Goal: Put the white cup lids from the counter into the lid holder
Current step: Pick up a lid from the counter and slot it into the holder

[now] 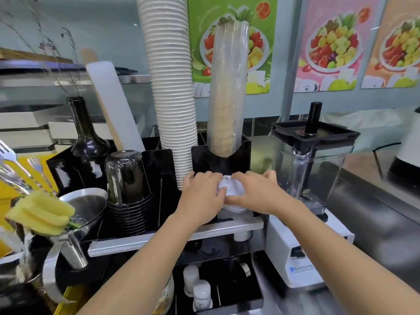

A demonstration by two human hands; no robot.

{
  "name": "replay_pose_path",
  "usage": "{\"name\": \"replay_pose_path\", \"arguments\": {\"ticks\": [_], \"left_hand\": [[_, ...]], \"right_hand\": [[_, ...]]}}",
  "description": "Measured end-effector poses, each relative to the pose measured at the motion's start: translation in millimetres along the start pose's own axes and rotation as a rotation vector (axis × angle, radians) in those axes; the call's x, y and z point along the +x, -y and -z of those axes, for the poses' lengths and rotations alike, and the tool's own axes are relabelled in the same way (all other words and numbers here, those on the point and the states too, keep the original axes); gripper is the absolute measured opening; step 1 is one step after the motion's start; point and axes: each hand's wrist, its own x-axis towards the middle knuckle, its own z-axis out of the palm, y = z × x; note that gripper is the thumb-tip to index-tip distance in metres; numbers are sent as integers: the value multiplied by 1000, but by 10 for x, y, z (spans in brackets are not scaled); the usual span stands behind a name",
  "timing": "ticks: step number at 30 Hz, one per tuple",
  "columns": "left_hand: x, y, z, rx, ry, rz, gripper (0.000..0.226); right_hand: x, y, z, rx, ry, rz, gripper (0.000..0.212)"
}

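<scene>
**Both hands seating white lids into the black holder**

We have both hands at the front of the black lid holder (244, 153), at the compartment below the sleeve of clear cups (228, 87). Our left hand (202, 194) curls its fingers over the near-left edge of the white lids (227, 186), and our right hand (254, 192) closes round them from the right, thumb and fingers pinched on the rim. So both hands are closed on the same small stack, neither one free.

The lids sit tilted, top edge leaning towards the holder's back wall, with a further white lid (235, 209) showing just under our right palm. We judge the two-handed hold is there to keep the stack squared while it goes into the narrow slot: one hand steadies, the other guides. How many lids are in the stack we cannot tell.

The tall column of white paper cups (172, 87) stands just left of the slot, close enough that a careless nudge could rock it. The blender (318, 169) stands to the right on the surface.
</scene>
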Motion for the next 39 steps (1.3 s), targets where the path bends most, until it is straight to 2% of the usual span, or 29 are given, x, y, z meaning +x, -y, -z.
{"name": "replay_pose_path", "arguments": {"ticks": [5, 8, 12, 15, 19, 28, 33, 36, 39], "left_hand": [[10, 8, -39, 151, 8, -76, 31], [-26, 24, -78, 205, 110, -129, 30], [-35, 8, -130, 258, 294, -173, 29], [10, -13, -111, 273, 395, -173, 24], [43, -23, -88, 290, 461, -181, 29], [76, -55, -85, 328, 494, -176, 32], [37, -33, -102, 301, 428, -189, 29], [26, -27, -112, 295, 401, -196, 28], [-2, -13, -149, 251, 307, -198, 35]], "right_hand": [[28, 34, 76, -145, 109, 28, 62], [17, 71, 50, -261, 218, 67, 59], [35, 85, -9, -251, 366, 44, 41], [87, 96, -56, -239, 407, 17, 27], [150, 127, -102, -247, 411, -3, 25], [235, 111, -123, -278, 478, -9, 15], [263, 126, -123, -314, 494, 9, 19], [271, 135, -118, -326, 498, 22, 16], [261, 133, -84, -323, 502, 40, 7]]}}
